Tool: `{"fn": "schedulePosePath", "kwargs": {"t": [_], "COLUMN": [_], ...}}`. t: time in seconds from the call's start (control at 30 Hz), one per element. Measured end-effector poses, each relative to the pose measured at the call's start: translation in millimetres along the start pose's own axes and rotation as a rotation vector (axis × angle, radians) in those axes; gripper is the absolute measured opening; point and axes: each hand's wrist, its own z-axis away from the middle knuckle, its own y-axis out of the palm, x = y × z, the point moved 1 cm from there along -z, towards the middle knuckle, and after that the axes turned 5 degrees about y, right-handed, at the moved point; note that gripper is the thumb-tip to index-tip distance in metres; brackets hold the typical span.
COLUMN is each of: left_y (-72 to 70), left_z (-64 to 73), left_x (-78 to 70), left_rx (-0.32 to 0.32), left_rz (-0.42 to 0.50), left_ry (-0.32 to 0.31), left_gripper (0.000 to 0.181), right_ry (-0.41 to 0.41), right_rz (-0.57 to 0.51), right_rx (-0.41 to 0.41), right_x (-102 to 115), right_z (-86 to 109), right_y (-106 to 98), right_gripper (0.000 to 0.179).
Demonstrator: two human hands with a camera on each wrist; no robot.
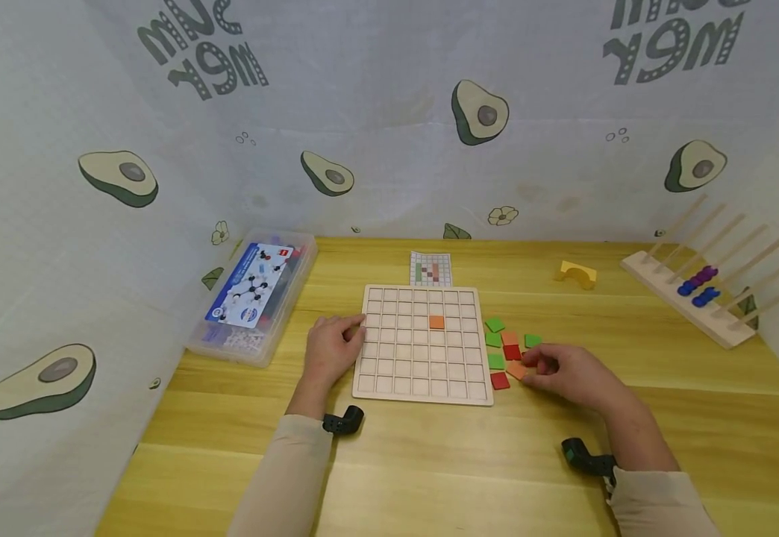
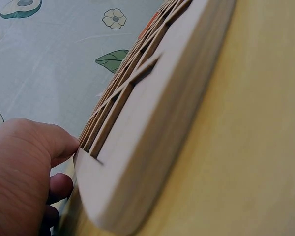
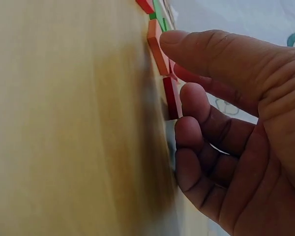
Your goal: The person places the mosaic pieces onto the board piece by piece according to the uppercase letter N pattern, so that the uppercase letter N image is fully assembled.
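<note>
A square wooden grid board lies on the table, with one orange tile in a cell of its upper half. My left hand holds the board's left edge; in the left wrist view the thumb touches the rim and the other fingers are partly hidden. To the right of the board, my right hand pinches a loose orange tile between thumb and index finger, low over the table. Around it lie green tiles, red tiles and another orange tile. A dark red tile is beside the curled fingers.
Behind the board lies a printed pattern card. A clear plastic case with a molecule label stands at left. At right are a yellow arch block and a wooden peg rack with blue and purple beads.
</note>
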Motion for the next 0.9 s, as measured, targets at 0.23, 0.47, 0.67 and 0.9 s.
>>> {"fn": "schedulePosePath", "kwargs": {"t": [0.23,0.47,0.67,0.9], "left_y": [-1.3,-1.9,-1.4,-2.0], "left_z": [-0.1,-0.4,-0.4,0.0], "left_x": [-1.0,-2.1,-2.4,-3.0], "left_rx": [0.001,0.005,0.005,0.002], "left_rz": [-0.001,-0.004,-0.002,0.003], "left_ry": [0.002,0.000,-0.006,-0.009], "left_gripper": [0.029,0.028,0.028,0.028], "right_ry": [0.024,0.022,0.024,0.010], "right_rz": [-0.006,0.003,0.007,-0.004], "right_rx": [0.003,0.003,-0.001,0.007], "right_x": [1.4,3.3,3.7,5.0], "right_z": [-0.5,-0.8,-0.5,-0.1], "right_y": [2.5,4.2,5.0,4.5], "right_gripper": [0.033,0.033,0.033,0.032]}}
